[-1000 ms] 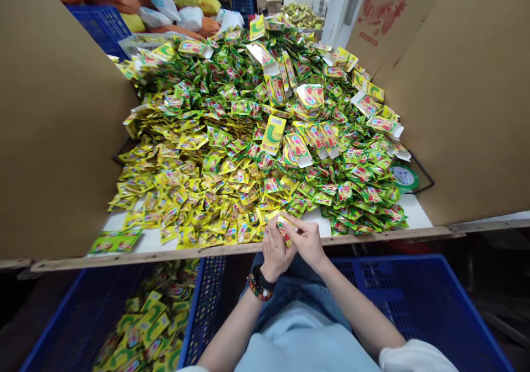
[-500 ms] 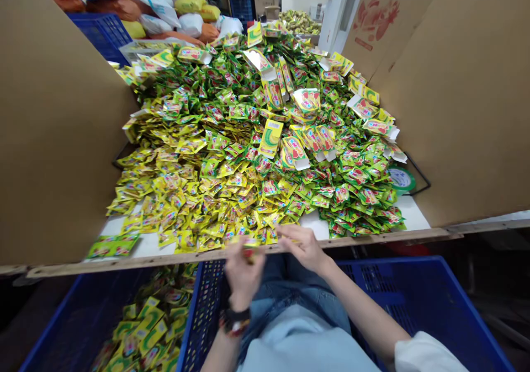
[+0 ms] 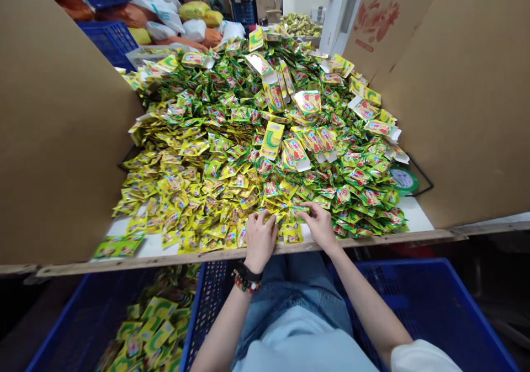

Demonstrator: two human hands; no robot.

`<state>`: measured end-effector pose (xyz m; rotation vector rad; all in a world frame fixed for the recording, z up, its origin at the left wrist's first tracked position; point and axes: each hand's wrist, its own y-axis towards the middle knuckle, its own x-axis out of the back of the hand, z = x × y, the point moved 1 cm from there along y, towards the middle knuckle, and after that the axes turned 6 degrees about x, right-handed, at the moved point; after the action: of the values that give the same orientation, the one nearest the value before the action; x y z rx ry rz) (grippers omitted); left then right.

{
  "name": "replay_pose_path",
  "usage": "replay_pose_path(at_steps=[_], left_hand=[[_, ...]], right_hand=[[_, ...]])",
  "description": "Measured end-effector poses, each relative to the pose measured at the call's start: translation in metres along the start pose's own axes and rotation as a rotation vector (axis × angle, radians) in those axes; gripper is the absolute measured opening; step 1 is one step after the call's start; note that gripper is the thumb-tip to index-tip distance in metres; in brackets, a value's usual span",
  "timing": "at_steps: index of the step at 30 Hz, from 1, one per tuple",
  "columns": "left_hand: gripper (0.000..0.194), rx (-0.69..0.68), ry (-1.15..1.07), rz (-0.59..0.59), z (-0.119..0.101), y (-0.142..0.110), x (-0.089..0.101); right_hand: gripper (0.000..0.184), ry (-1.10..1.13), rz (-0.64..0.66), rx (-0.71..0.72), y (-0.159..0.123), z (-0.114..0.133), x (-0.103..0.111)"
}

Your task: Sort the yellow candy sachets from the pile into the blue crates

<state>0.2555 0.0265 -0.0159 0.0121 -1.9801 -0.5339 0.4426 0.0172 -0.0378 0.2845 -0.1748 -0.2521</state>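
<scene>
A large heap of small, shiny yellow packets (image 3: 182,179) and green packets (image 3: 364,173) lies on the white tabletop. At the front edge of the heap, my left hand (image 3: 260,239) has its fingers curled down, closed on a yellow packet (image 3: 280,216); the fingertips are partly hidden. Just to the right, my right hand (image 3: 321,228) pinches a green packet (image 3: 298,210) between thumb and forefinger. Another yellow packet (image 3: 292,233) lies flat between the hands, near the wooden edge. Several small yellow cartons (image 3: 272,140) with white flaps rest on top of the heap.
Tall cardboard walls (image 3: 53,140) flank the table. Below its wooden front edge (image 3: 165,260), a blue crate (image 3: 186,333) on the left holds filled cartons (image 3: 155,328); another blue crate (image 3: 439,300) stands right. Green tape (image 3: 403,180) lies by the right wall. Sacks (image 3: 194,30) are piled behind.
Both hands have moved forward from the table edge onto the front of the heap. The blurred yellow-and-red item at my left hand is no longer seen there. My right hand now pinches a green packet.
</scene>
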Motion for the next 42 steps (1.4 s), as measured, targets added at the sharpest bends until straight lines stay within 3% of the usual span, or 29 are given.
replay_pose_path(at_steps=[3, 6, 10, 13, 16, 18, 20, 23, 26, 28, 31, 32, 34, 37, 39, 42], left_hand=[[0.023, 0.121, -0.153, -0.099, 0.003, 0.005, -0.005], [0.026, 0.316, -0.452, -0.153, 0.003, -0.003, -0.002], [0.03, 0.468, -0.763, -0.038, -0.011, -0.017, 0.0], [0.03, 0.4, -0.75, 0.078, -0.014, -0.005, 0.003], [0.027, 0.173, -0.545, 0.027, -0.007, 0.049, 0.011], [0.026, 0.038, -0.403, -0.141, -0.003, 0.103, 0.014], [0.038, -0.025, -0.3, -0.213, -0.005, 0.162, 0.012], [0.075, 0.077, -0.174, -0.165, -0.014, 0.229, 0.003], [0.084, 0.185, -0.106, -0.114, -0.021, 0.253, -0.001], [0.074, 0.196, -0.18, -0.162, -0.02, 0.244, 0.005], [0.068, 0.197, -0.594, -0.223, -0.014, 0.2, 0.026], [0.067, 0.197, -0.785, -0.178, -0.012, 0.178, 0.034], [0.064, 0.211, -1.133, 0.035, -0.012, 0.131, 0.047], [0.065, 0.299, -1.393, 0.283, -0.015, 0.064, 0.058], [0.068, 0.36, -1.453, 0.329, -0.017, 0.031, 0.057], [0.067, 0.381, -1.452, 0.35, -0.016, 0.004, 0.049]], right_hand=[[0.031, 0.445, -0.069, -0.262, -0.009, 0.0, -0.008], [0.035, 0.636, -0.061, -0.368, -0.015, 0.005, -0.028], [0.039, 0.816, -0.106, -0.453, -0.017, 0.012, -0.043], [0.041, 0.732, -0.147, -0.412, -0.015, 0.009, -0.031], [0.04, 0.618, -0.153, -0.381, -0.015, 0.002, -0.006], [0.037, 0.564, -0.168, -0.38, -0.019, 0.0, 0.009], [0.032, 0.52, -0.167, -0.356, -0.025, 0.0, 0.019], [0.024, 0.435, -0.161, -0.272, -0.034, 0.007, 0.023], [0.022, 0.357, -0.207, -0.208, -0.036, 0.014, 0.023], [0.022, 0.36, -0.257, -0.192, -0.033, 0.018, 0.026], [0.026, 0.531, -0.342, -0.232, -0.024, 0.024, 0.03], [0.028, 0.624, -0.353, -0.261, -0.02, 0.027, 0.03], [0.032, 0.81, -0.334, -0.328, -0.013, 0.036, 0.029], [0.037, 0.948, -0.232, -0.417, -0.007, 0.048, 0.022], [0.037, 0.938, -0.158, -0.46, -0.007, 0.053, 0.017], [0.035, 0.864, -0.112, -0.461, -0.01, 0.051, 0.015]])
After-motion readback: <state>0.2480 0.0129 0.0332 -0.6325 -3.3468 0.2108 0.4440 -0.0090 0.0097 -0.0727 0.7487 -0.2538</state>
